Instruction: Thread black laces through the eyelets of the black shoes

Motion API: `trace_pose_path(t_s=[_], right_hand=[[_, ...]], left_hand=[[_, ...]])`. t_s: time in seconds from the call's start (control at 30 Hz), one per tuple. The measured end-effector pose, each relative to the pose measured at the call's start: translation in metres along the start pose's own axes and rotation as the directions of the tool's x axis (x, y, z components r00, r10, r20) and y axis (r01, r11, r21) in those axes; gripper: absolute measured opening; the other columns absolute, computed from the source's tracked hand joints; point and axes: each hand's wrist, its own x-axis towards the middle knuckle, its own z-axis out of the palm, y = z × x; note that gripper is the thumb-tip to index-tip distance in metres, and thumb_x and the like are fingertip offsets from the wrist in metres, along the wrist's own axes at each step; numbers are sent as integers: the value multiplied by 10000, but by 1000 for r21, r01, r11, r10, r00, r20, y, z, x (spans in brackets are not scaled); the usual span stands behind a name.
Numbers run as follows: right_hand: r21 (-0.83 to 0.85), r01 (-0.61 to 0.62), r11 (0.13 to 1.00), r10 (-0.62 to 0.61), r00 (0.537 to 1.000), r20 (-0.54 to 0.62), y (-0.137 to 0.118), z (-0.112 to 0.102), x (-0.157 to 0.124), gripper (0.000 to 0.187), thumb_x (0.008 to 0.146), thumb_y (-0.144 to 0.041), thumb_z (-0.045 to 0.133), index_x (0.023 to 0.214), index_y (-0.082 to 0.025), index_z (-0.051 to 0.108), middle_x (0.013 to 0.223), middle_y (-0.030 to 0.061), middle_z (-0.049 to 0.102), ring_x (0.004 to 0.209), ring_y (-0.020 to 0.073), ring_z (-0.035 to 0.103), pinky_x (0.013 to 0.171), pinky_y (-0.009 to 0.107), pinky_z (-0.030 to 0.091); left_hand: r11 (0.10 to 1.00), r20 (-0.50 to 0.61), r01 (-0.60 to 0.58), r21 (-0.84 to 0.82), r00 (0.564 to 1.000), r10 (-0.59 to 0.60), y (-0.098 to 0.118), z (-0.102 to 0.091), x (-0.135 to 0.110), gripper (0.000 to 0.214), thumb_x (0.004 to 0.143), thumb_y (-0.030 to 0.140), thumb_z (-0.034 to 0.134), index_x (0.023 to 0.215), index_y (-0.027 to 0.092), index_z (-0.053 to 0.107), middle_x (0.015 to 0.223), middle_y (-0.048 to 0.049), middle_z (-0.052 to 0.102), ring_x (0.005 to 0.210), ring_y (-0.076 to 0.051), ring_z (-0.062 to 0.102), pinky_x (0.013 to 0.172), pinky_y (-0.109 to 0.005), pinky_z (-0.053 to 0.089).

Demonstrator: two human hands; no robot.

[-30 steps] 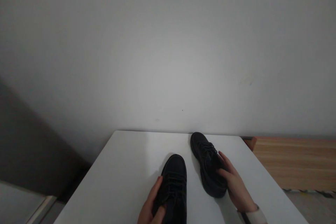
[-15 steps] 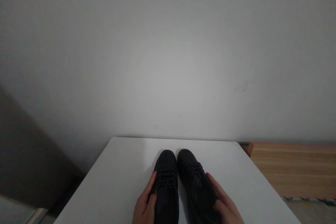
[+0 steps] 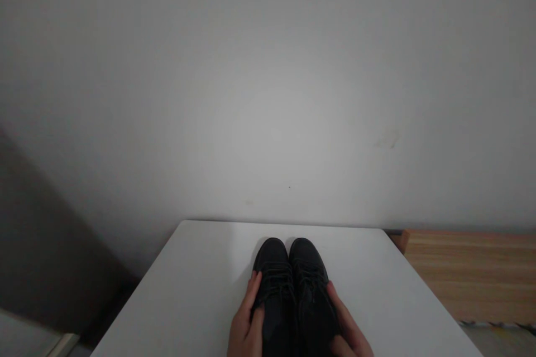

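Two black lace-up shoes stand side by side on a white table (image 3: 188, 290), toes toward the wall. My left hand (image 3: 247, 318) grips the outer side of the left shoe (image 3: 274, 273), thumb over its edge near the opening. On the other side, my right hand (image 3: 349, 326) holds the outer side of the right shoe (image 3: 309, 268), its fingers along the upper and the thumb near the opening. The shoes lie nearly parallel and touch or almost touch along their inner sides. Their heels run out of view at the bottom.
A pale wall (image 3: 276, 95) rises directly behind the table's far edge. To the right, lower than or beside the tabletop, is a wood-grain board (image 3: 469, 273). A dark shaded area (image 3: 50, 245) lies at the left, with a light-coloured edge (image 3: 62, 345) at the lower left corner.
The right shoe has turned from a slant to nearly straight, and the gap between the shoes has closed. Both hands have moved closer together, still on the shoes.
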Motion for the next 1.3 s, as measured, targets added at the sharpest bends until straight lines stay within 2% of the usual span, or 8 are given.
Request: trace_pose_path(t_s=[0.13, 0.23, 0.47, 0.6, 0.83, 0.97, 1.17, 1.3], right_hand=[[69, -119, 991, 120, 993, -6, -24, -21, 17, 681, 746, -177, 547, 1422, -255, 558, 1521, -2, 495, 1454, 246, 372, 1220, 416, 258], [133, -148, 980, 162, 981, -102, -41, -44, 33, 663, 716, -203, 586, 1376, -260, 605, 1499, 18, 528, 1445, 275, 392, 1230, 474, 203], [297, -197, 934, 265, 942, -207, -63, -128, 73, 619, 597, -161, 642, 1197, -283, 735, 1411, 38, 624, 1404, 314, 451, 1214, 493, 227], [256, -210, 944, 263, 945, -195, -64, -160, 89, 615, 585, -151, 612, 1164, -304, 754, 1383, 30, 649, 1384, 317, 477, 1197, 494, 254], [140, -222, 965, 243, 957, -157, -47, -177, 100, 650, 603, -177, 583, 1225, -304, 722, 1390, 31, 638, 1355, 312, 515, 1139, 479, 362], [74, -200, 977, 209, 967, -144, -29, -188, 99, 664, 591, -190, 585, 1230, -308, 720, 1418, 28, 607, 1391, 308, 471, 1168, 484, 326], [97, -146, 984, 161, 972, -169, -18, -188, 103, 599, 632, -194, 629, 1213, -301, 728, 1426, 25, 602, 1419, 287, 434, 1220, 462, 214], [42, -127, 991, 133, 965, -226, -19, -182, 106, 570, 706, -288, 653, 1273, -238, 687, 1422, 50, 611, 1407, 301, 451, 1209, 467, 262]], left_hand=[[997, 2, -6, -77, 1000, 7, 10, 30, 13, 497, 930, 196, 479, 1423, 213, 541, 1558, -27, 444, 1473, -221, 331, 1235, -455, 170], [989, 1, -15, -150, 1000, 15, 18, 69, 25, 508, 915, 195, 494, 1420, 170, 544, 1565, -66, 436, 1472, -230, 346, 1238, -445, 181], [993, 80, 45, -113, 996, -36, 36, 177, 42, 564, 871, 98, 476, 1433, 73, 508, 1583, -139, 405, 1491, -233, 310, 1244, -386, 178], [993, 112, 33, -115, 994, -20, 34, 210, 42, 557, 888, 91, 456, 1443, 57, 479, 1605, -159, 358, 1508, -232, 268, 1249, -372, 160], [995, 139, 10, -101, 990, 4, 14, 224, 47, 577, 860, 46, 445, 1436, 68, 442, 1589, -182, 359, 1497, -239, 286, 1247, -383, 176], [996, 147, -23, -91, 988, 37, 5, 224, 53, 601, 833, 39, 450, 1433, 64, 430, 1570, -189, 377, 1486, -245, 300, 1247, -394, 172], [992, 186, -70, -105, 979, 89, 0, 220, 61, 598, 827, 109, 524, 1418, 74, 443, 1532, -192, 416, 1464, -257, 329, 1235, -391, 205], [992, 281, -63, -112, 955, 92, 0, 201, 66, 662, 829, 209, 623, 1451, 101, 423, 1550, -188, 398, 1465, -274, 334, 1213, -393, 257]])
